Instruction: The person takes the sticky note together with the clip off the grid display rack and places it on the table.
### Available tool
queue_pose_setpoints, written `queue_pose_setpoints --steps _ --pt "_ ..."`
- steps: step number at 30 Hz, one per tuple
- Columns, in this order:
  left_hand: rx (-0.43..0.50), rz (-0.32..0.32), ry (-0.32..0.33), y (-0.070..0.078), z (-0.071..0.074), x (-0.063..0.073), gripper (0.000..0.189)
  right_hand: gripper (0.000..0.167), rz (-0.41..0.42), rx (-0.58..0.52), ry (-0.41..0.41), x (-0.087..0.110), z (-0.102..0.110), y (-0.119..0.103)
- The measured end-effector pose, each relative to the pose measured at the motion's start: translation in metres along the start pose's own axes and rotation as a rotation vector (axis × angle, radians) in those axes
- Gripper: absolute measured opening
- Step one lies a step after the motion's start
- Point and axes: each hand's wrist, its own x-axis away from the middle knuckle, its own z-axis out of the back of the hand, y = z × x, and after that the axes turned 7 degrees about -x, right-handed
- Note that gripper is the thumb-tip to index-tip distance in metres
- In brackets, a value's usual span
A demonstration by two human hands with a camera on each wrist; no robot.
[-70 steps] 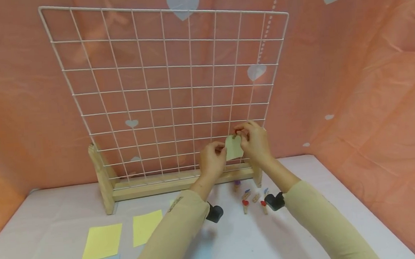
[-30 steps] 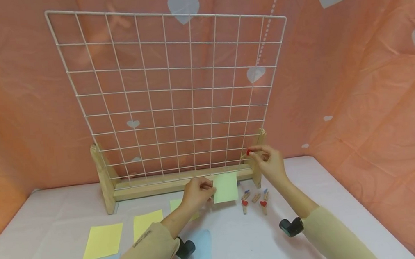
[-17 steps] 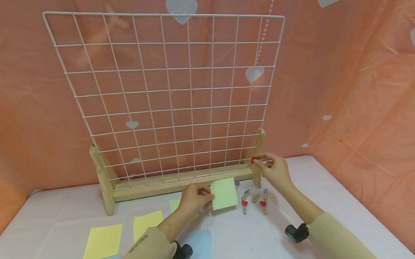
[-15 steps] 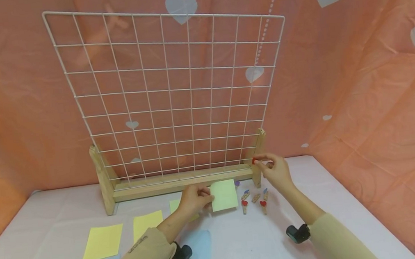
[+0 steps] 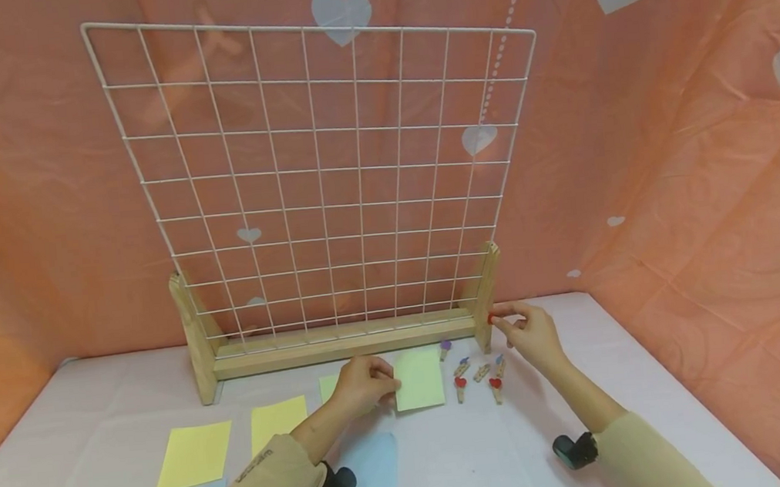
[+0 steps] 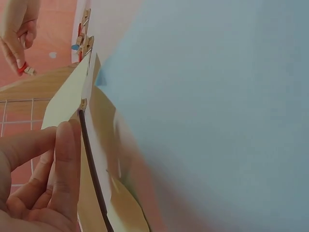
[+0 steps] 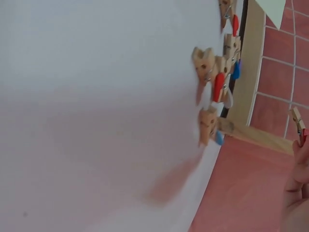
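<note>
My left hand [image 5: 364, 385] pinches the left edge of a pale green paper note [image 5: 419, 379], low over the table in front of the grid stand. In the left wrist view the thumb and fingers close on the note [image 6: 67, 96]. To the right, my right hand [image 5: 532, 333] holds a small wooden clothespin with a red top [image 5: 491, 318] between thumb and fingertips, beside the stand's right foot. The right wrist view shows that clothespin [image 7: 297, 121] at its right edge. Several decorated clothespins [image 5: 481, 373] lie on the table between the hands, with red hearts, blue and purple tops.
A white wire grid [image 5: 317, 169] stands upright in a wooden base [image 5: 343, 346]. On the left lie yellow notes [image 5: 193, 456] and blue notes [image 5: 376, 467]; another pale green note [image 5: 329, 386] is partly behind my left hand. An orange heart-patterned curtain [image 5: 710, 246] surrounds the table.
Both hands were together at the lower right of the grid with the note. They have since come down and apart, the note lowered toward the table, the right hand moving right with the clothespin.
</note>
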Motion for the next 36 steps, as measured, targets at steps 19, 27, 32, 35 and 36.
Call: queue_pose_setpoints --steps 19,27,32,35,36 --pt "-0.089 -0.044 -0.041 0.001 -0.004 0.001 0.02 0.02 -0.05 0.13 0.053 0.01 0.018 0.021" --pt "-0.176 -0.06 -0.034 0.003 -0.008 0.0 0.019 0.022 -0.122 0.133 0.026 0.014 0.023 0.028" --pt "-0.217 -0.08 -0.014 0.002 -0.011 0.0 0.018 0.024 -0.206 0.103 0.001 0.014 0.027 0.033" --pt "-0.244 -0.085 0.007 0.003 -0.012 0.0 0.016 0.023 -0.26 0.071 -0.028 0.014 0.03 0.034" --pt "-0.252 -0.087 0.016 0.003 -0.012 0.0 0.016 0.023 -0.276 0.066 -0.037 0.014 0.031 0.034"
